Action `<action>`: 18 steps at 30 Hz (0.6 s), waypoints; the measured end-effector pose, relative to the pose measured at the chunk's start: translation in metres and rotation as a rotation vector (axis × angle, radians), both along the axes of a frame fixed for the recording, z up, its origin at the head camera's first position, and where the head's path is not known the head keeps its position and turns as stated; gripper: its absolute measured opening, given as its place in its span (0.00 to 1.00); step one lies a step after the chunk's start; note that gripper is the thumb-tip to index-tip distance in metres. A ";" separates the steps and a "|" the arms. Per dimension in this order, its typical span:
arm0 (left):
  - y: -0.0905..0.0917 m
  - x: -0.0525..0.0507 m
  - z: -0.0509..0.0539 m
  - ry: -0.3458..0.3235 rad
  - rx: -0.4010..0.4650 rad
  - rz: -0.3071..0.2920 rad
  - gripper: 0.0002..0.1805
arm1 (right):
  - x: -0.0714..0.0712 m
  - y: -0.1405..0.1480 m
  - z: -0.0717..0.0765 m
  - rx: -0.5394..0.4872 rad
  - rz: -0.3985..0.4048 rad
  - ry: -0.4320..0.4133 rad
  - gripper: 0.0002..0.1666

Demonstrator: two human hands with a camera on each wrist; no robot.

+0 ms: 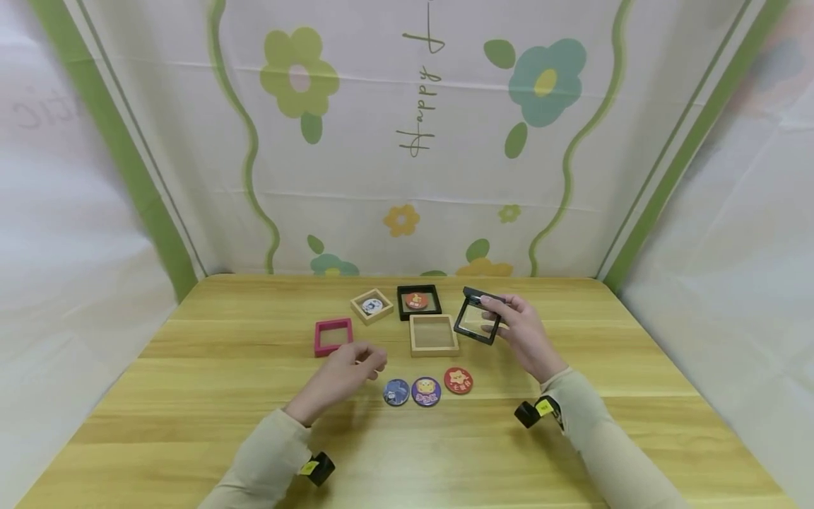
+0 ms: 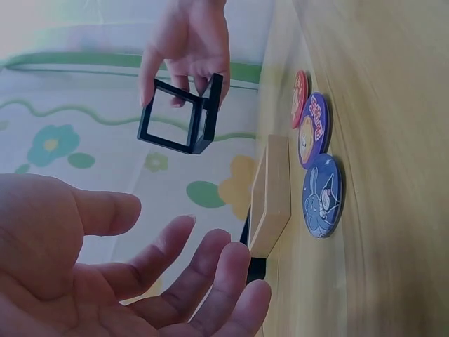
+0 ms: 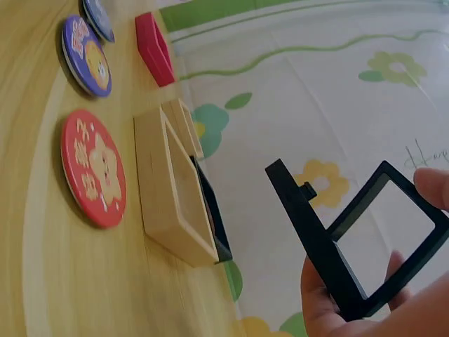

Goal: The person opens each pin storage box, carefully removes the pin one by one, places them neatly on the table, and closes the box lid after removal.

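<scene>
My right hand (image 1: 526,336) holds a black square frame (image 1: 477,338) with a clear window, raised above the table, thumb on one side and fingers behind. In the right wrist view a black bar with a small peg stands out along one side of that frame (image 3: 309,228). My left hand (image 1: 343,371) hovers with loosely bent fingers and nothing in them, near the pink frame (image 1: 317,339). Three round badges lie to its right: a blue one (image 1: 396,392), a purple one (image 1: 426,391) and a red one with a star (image 1: 458,380).
Behind the badges sits a light wooden frame (image 1: 434,351). Farther back are a small wooden frame (image 1: 360,312) holding a white-and-blue badge and a black frame (image 1: 420,316) holding a red badge. A flowered curtain (image 1: 356,170) rises at the back of the wooden table (image 1: 210,396).
</scene>
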State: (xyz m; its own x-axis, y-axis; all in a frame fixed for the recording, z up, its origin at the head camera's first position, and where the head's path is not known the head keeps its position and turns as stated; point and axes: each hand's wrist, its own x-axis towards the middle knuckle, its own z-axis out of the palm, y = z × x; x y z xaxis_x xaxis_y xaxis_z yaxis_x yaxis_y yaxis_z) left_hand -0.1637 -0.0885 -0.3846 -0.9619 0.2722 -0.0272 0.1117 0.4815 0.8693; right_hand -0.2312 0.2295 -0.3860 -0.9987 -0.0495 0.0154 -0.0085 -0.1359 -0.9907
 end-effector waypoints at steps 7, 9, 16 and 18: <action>0.002 0.001 0.001 -0.001 -0.013 -0.001 0.17 | -0.015 0.015 -0.007 0.002 0.070 -0.037 0.23; 0.001 0.001 0.001 0.002 -0.016 0.000 0.17 | -0.017 0.018 -0.009 0.026 0.094 -0.041 0.24; 0.000 0.001 0.002 -0.008 -0.018 0.009 0.16 | -0.023 0.025 -0.013 0.196 0.153 -0.056 0.30; 0.000 0.000 0.003 -0.006 -0.021 0.012 0.15 | -0.025 0.026 -0.013 0.255 0.160 -0.059 0.33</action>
State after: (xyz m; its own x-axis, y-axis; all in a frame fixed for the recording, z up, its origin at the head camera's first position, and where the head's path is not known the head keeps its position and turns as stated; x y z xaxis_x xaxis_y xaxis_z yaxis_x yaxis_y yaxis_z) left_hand -0.1632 -0.0884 -0.3821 -0.9649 0.2597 -0.0382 0.1009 0.5012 0.8594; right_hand -0.2559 0.2553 -0.3992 -0.9766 -0.2011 -0.0760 0.0519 0.1228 -0.9911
